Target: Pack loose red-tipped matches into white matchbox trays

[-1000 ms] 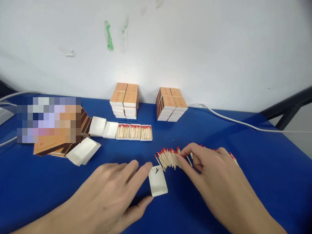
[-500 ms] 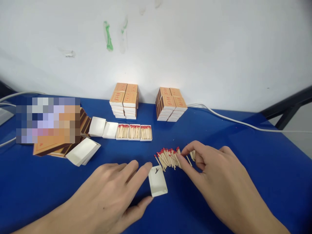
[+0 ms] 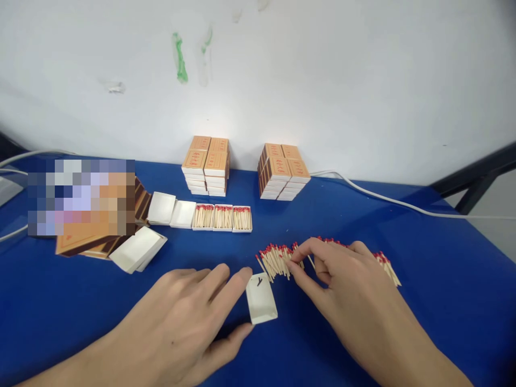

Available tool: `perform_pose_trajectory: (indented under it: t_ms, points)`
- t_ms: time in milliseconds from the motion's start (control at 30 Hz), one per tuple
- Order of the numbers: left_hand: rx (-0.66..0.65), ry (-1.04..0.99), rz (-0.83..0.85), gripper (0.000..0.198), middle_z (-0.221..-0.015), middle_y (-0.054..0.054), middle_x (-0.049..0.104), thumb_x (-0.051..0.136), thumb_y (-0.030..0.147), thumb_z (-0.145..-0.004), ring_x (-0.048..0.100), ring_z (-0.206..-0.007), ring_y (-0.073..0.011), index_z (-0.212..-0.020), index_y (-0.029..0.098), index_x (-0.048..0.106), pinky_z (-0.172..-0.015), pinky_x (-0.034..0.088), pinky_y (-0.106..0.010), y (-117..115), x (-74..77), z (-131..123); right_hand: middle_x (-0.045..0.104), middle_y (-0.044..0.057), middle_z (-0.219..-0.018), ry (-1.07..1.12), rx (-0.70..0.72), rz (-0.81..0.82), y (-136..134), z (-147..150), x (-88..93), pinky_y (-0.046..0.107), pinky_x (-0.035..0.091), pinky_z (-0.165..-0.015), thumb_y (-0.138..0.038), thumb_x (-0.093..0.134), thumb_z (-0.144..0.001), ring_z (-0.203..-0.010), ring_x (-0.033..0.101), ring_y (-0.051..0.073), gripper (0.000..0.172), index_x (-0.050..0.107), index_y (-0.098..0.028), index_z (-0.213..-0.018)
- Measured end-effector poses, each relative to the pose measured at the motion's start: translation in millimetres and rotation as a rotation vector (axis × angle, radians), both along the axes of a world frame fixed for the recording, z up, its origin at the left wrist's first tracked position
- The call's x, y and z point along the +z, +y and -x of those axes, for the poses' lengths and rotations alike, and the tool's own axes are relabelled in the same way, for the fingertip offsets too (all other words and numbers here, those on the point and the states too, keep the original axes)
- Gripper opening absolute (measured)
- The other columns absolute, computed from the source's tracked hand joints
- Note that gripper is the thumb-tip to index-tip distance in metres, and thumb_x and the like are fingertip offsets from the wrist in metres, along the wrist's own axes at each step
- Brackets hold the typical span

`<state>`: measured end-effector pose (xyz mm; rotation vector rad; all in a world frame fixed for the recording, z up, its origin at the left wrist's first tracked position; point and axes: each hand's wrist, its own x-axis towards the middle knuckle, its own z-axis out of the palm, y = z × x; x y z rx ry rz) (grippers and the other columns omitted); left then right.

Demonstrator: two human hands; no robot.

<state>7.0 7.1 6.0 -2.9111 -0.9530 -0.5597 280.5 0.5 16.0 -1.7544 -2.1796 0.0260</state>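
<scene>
head view: the unfilled matchbox tray [image 3: 263, 301] lies on the blue desk [image 3: 435, 258] by the left hand [image 3: 189, 309], whose thumb and forefinger are spread to its ends, steadying it; it shows no matches, only a dark mark inside. just beyond its upper edge lie the loose matches [image 3: 276, 260], red heads mostly pointing away. the right hand [image 3: 350, 285] has thumb and forefinger tips brought close at this heap; whether they pinch a match, i cannot tell. more matches [image 3: 389, 266] fan out past that hand, partly hidden by it.

farther back, the filling looks part done: three filled trays [image 3: 223, 217] stand side by side, while two white trays [image 3: 183, 214] adjoining them show no matches, nor do the stacked trays [image 3: 135, 250] nearer the left. behind, two stacks of matchboxes [image 3: 205, 164] look closed up, contents unseen. loose matchbox sleeves [image 3: 80, 243] lie far left, partly blurred out.
</scene>
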Motion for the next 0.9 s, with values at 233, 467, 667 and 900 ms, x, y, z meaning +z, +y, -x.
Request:
perform_pose_trajectory:
  t_ms: [233,467,667,900]
  points:
    - [0.003,0.001,-0.019,0.04,-0.114,-0.014,0.082,0.045,0.039,-0.119,0.081,-0.075,-0.0275,-0.148,0.014,0.059,-0.055,0.061,-0.043,0,0.0,0,0.051,-0.009,-0.061,0.029,0.027,0.0,2,1,0.8,0.04,0.034,-0.077,-0.026,0.059,-0.111,-0.053,0.051,0.017,0.023,0.071,-0.026,-0.092]
    - [0.003,-0.009,0.003,0.039,-0.111,-0.012,0.082,0.048,0.039,-0.118,0.081,-0.074,-0.0272,-0.147,0.015,0.059,-0.055,0.06,-0.043,2,-0.3,-1,0.053,-0.009,-0.061,0.031,0.042,-0.021,2,2,1.3,0.039,0.035,-0.076,-0.024,0.062,-0.108,-0.053,0.053,0.016,0.022,0.071,-0.025,-0.088]
    - [-0.002,-0.014,0.006,0.039,-0.106,-0.01,0.08,0.049,0.038,-0.117,0.079,-0.072,-0.0261,-0.147,0.015,0.059,-0.055,0.061,-0.043,1,0.0,-1,0.052,-0.008,-0.053,0.001,-0.029,-0.061,5,0,6.8,0.038,0.034,-0.069,-0.032,0.056,-0.11,-0.047,0.043,0.017,0.028,0.07,-0.027,-0.085]
    - [0.0,-0.013,0.017,0.039,-0.111,-0.011,0.081,0.049,0.039,-0.117,0.081,-0.075,-0.0273,-0.147,0.015,0.058,-0.054,0.06,-0.043,1,-0.7,1,0.068,-0.002,-0.063,-0.177,-0.162,-0.104,5,-13,7.2,0.042,0.036,-0.073,-0.039,0.057,-0.108,-0.053,0.056,0.024,0.021,0.069,-0.027,-0.096]
